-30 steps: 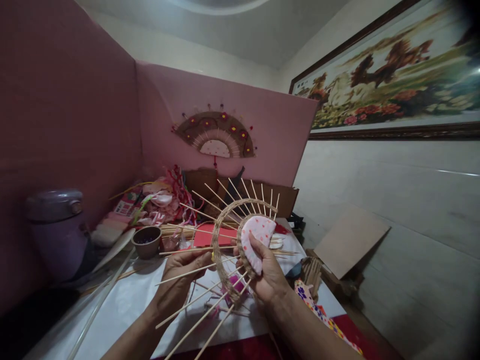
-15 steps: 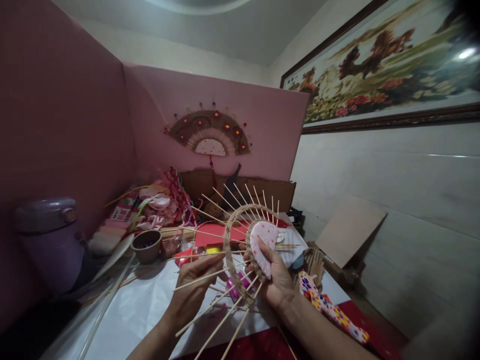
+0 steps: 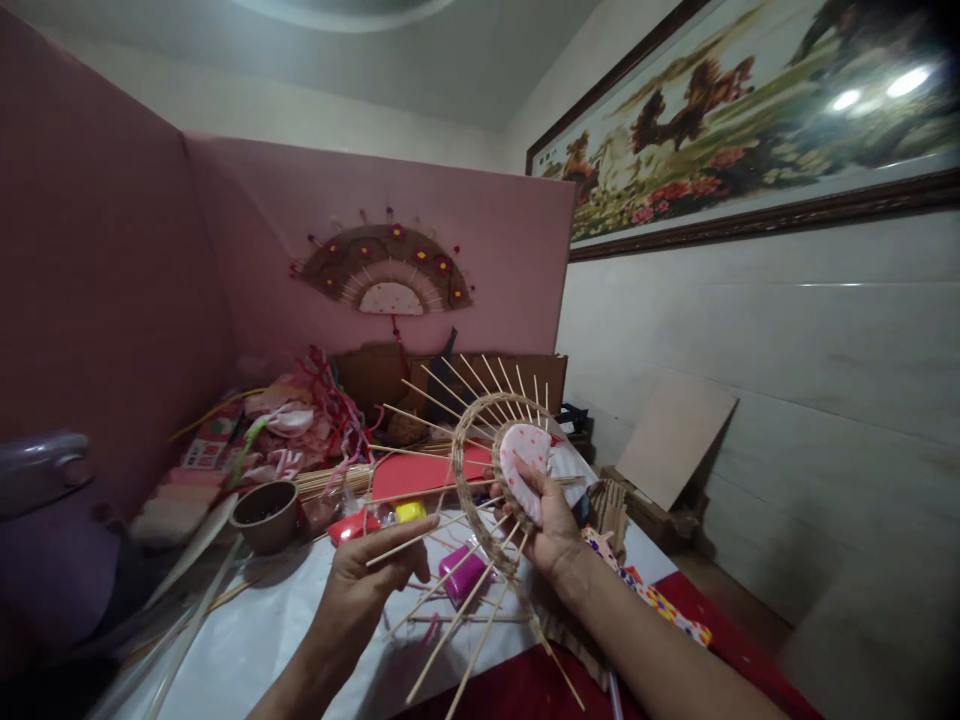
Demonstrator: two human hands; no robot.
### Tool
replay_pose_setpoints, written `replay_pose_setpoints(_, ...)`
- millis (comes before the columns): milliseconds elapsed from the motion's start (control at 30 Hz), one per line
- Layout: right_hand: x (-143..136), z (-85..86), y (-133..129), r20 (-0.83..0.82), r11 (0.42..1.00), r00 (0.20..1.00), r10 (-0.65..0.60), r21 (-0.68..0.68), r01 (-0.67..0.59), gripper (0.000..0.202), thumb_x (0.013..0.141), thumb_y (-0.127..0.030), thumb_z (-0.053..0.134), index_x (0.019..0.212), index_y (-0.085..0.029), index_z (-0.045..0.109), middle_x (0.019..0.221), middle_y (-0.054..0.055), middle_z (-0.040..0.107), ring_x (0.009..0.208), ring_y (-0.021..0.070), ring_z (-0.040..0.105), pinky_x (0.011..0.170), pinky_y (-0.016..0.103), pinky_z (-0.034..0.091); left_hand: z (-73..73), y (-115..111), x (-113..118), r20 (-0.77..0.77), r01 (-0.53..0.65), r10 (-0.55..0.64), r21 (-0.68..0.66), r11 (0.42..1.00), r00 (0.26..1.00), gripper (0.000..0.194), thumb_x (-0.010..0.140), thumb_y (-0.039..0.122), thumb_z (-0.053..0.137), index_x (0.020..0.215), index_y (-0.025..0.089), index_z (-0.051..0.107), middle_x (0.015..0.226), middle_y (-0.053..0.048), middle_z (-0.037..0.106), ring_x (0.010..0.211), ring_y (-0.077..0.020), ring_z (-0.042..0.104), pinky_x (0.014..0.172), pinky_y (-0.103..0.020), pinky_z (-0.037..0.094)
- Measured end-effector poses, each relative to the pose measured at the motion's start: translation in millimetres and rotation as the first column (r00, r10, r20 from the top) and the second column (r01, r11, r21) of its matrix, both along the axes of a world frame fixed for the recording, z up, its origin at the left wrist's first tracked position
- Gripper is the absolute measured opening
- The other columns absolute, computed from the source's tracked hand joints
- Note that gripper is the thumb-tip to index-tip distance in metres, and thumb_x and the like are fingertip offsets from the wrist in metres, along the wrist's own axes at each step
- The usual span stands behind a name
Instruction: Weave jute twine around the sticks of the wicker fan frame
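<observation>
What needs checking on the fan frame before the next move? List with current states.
1. Right hand secure on the spotted half-disc: ok, thumb pressed on its face.
2. Left hand gripping a stick: cannot tell; one stick crosses its fingers.
3. Sticks spread outward: ok, fanned around the half-disc.
4. Outer woven band running across the sticks: ok, curved arc.
5. View behind the lower sticks uncluttered: not ok, purple packet shows there.
6. Bowl upright: ok.

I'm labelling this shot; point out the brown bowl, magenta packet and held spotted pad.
Brown bowl [image 3: 268, 536], head view: outer wall.
Magenta packet [image 3: 460, 573], head view: visible middle.
Held spotted pad [image 3: 530, 445], head view: face above thumb.
</observation>
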State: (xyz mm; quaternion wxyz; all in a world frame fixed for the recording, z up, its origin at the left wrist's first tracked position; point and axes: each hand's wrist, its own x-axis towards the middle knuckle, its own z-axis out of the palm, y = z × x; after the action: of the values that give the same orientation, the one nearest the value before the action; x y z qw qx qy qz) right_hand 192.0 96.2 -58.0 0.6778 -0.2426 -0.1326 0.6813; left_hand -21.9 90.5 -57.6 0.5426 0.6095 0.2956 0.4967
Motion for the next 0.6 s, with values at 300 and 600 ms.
replay_pose_setpoints(300, 11, 7.4, 5, 0.059, 0.996, 0.995, -0.078, 0.056, 0.075, 0.007, 0.074, -0.015, 0.057, 0.076, -0.010, 0.061, 0.059, 0.007, 0.068, 0.045, 0.0147, 0.062, 0.032, 0.017, 0.044, 13.3, 17, -39, -0.193, -0.023, 0.028, 0.030, 0.999, 0.981, 0.020, 0.071, 0.032, 0.067, 0.087, 0.024, 0.073, 0.087, -0.004, 0.073, 0.087, -0.0186, 0.062, 0.071, -0.022, 0.046)
replay_pose_setpoints(600, 5, 1.8, 8, 0.053, 0.974, 0.977, -0.204, 0.113, 0.198, 0.016, 0.068, -0.020, 0.066, 0.081, -0.012, 0.060, 0.057, 0.003, 0.068, 0.047, 0.0157, 0.064, 0.038, 0.020, 0.049, 15.9, 1, -18, -0.394, -0.053, 0.224, 0.400, 0.915, 0.891, 0.027, 0.074, 0.034, 0.060, 0.092, 0.017, 0.072, 0.072, -0.006, 0.072, 0.069, -0.0192, 0.065, 0.060, -0.024, 0.050)
